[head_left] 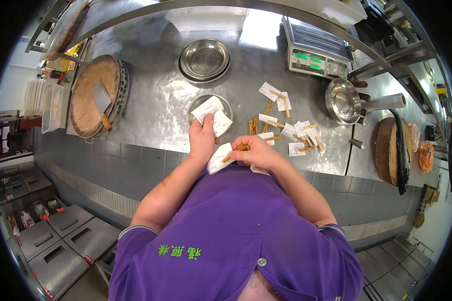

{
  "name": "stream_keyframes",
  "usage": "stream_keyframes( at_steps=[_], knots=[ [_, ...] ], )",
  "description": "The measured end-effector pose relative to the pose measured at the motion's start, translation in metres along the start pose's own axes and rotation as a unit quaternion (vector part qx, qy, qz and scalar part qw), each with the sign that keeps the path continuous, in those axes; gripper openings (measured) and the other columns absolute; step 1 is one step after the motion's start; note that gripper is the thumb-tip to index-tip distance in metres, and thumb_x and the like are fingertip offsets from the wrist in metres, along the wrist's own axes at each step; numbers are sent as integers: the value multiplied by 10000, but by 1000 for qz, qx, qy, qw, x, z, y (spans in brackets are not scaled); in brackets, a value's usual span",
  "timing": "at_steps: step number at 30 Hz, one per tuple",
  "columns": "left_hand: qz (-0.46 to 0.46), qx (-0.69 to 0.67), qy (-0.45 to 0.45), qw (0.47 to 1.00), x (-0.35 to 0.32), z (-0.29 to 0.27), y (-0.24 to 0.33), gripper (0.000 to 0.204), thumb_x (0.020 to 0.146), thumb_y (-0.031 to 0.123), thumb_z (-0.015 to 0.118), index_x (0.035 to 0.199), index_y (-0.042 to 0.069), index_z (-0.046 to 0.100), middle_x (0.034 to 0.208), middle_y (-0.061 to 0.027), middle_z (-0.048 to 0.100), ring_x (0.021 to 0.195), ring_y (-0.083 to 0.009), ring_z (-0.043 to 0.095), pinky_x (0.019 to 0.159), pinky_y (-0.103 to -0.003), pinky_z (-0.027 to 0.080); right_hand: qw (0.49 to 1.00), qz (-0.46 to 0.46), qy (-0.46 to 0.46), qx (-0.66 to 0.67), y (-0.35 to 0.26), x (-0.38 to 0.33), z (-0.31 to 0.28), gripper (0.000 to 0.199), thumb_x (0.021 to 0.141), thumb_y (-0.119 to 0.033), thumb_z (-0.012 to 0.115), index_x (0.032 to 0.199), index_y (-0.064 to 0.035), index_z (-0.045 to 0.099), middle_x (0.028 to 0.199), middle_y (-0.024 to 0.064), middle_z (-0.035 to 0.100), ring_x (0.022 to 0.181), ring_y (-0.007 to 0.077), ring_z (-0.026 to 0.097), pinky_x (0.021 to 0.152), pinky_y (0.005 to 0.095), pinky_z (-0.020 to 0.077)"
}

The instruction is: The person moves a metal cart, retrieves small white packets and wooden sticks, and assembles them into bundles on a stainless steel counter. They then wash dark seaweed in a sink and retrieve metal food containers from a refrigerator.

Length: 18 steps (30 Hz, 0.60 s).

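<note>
My left hand (202, 136) is closed, pinching white printed paper slips (207, 107) between thumb and fingers, above a small round steel dish (228, 103) on the metal counter. My right hand (258, 152) is closed on a few brown wooden clothes pegs (242, 148). Another white slip (219, 160) hangs between my hands, close to my shirt front, with a peg lying across it. On the counter just beyond my right hand, several slips (296, 149) lie scattered with pegs clipped to them or on top. Loose pegs (252, 125) sit beside them.
Stacked steel bowls (204, 59) stand behind the dish. A round chopping block (88, 108) with a cleaver (102, 98) is at left. At right are a digital scale (316, 62), a steel bowl (343, 101), a plastic-wrap roll (385, 103) and another chopping block (385, 150). A shelf edge (266, 6) crosses overhead.
</note>
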<state>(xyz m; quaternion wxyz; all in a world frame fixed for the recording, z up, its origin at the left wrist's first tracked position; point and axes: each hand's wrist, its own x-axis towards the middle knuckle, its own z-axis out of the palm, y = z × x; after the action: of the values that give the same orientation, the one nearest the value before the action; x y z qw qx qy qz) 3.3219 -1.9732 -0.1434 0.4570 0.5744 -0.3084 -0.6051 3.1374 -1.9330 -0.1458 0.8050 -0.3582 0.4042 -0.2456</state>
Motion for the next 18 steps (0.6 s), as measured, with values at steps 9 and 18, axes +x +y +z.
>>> stream_keyframes(
  at_steps=[9,18],
  knots=[
    [-19,52,-47,997,7,-24,8,229,998,264,587,1089,55,610,738,12,610,482,-46,459,379,-228,307,953,-69,205,213,71,-1,-78,105,819,-110,470,787,-42,544,753,68,572,656,179,554,585,327,480],
    [-42,26,-82,995,-1,-53,-20,258,1012,238,570,1120,7,609,943,-15,661,743,-47,569,614,-219,458,781,38,336,-526,65,46,-63,305,845,-320,649,914,-24,673,848,195,685,863,370,684,752,459,542]
  ],
)
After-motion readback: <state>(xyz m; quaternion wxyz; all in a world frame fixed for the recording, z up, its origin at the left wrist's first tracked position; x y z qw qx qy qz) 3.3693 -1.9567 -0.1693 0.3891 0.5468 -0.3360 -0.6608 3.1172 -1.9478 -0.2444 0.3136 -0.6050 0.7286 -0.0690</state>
